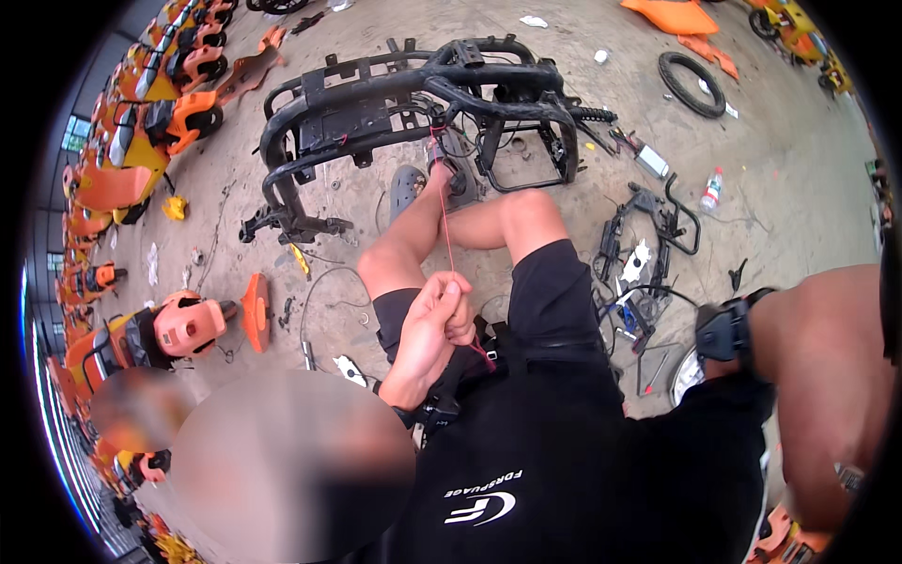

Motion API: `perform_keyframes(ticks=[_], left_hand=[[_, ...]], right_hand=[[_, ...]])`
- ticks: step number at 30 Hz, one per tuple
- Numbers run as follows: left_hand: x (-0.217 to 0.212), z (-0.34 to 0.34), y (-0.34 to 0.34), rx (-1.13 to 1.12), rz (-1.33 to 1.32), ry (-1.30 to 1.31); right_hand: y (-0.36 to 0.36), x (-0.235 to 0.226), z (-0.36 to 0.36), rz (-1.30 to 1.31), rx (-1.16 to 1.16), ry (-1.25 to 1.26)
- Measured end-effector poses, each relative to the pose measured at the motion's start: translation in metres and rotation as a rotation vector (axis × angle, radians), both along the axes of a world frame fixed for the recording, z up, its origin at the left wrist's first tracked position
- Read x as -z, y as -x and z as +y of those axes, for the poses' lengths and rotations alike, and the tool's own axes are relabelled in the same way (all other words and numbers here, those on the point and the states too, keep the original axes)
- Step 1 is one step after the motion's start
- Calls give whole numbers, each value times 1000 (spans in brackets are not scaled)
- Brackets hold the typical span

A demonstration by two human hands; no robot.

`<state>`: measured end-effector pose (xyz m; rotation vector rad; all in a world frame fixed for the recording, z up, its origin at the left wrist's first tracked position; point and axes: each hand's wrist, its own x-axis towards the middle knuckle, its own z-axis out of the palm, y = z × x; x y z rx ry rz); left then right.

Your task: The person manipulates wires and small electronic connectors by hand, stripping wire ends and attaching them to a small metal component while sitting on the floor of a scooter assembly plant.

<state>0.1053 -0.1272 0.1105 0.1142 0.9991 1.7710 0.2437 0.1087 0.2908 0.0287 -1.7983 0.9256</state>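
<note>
My left hand [437, 320] is closed in a pinch on a thin red wire [449, 226] above my lap. Taut, the wire runs up to a black tubular vehicle frame [404, 89], lying on the floor across my feet; its loose tail hangs below the fist. Close to the camera at the right rim is my right hand [817, 376], large and cut off, with a black strapped device [723, 331] at its wrist. A small silver metal piece [849, 476] shows against it. Its fingers look closed, but what they hold is unclear.
On the right floor lie a smaller black metal frame [631, 226], a silver box [648, 158], a plastic bottle [713, 188] and a tyre [692, 83]. Orange and yellow scooters [117, 188] line the left side. An orange panel [255, 312] lies nearer. A blur hides the lower left.
</note>
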Motion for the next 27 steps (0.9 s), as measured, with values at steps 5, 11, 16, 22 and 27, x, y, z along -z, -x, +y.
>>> perform_keyframes(ticks=[5, 11, 16, 22, 27], left_hand=[[-17, 3, -22, 61, -67, -3], [-12, -20, -33, -29, -269, -139], [-23, -2, -38, 21, -355, -218], [-47, -2, -51, -45, -316, -295], [-49, 6, -66, -148, -301, -284]], right_hand=[[-2, -8, 3, -167, -115, -168], [3, -14, -17, -160, -170, -162], [-39, -28, -31, -47, -186, -46], [-24, 120, -71, -574, -733, 290], [-67, 134, -74, -634, -683, 708]])
